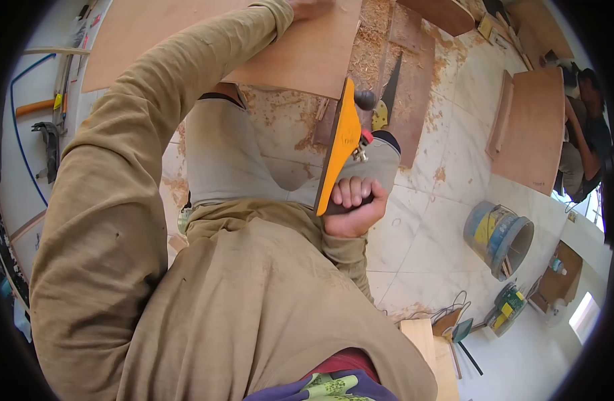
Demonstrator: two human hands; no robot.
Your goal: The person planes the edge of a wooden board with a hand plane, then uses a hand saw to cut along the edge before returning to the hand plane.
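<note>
My right hand point(359, 207) is closed around the rear handle of an orange-sided hand plane point(344, 137). The plane is tipped on its side, its black front knob towards the board's near edge. A large reddish-brown wooden board point(300, 60) spans the top of the view, above my knees. At its far side my left hand point(312, 8) is cut off by the top of the frame, and its fingers are hidden. Just beyond the plane, a handsaw point(380, 116) with a yellow handle lies on a brown plank point(414, 100) strewn with wood shavings.
A blue-grey bucket point(484, 230) lies tipped on the tiled floor to the right. Behind a brown panel point(534, 127) sits another person point(581, 134). Cables and a green tool point(506, 309) lie lower right. A hammer point(36, 107) and a blue-framed saw point(14, 100) are at left.
</note>
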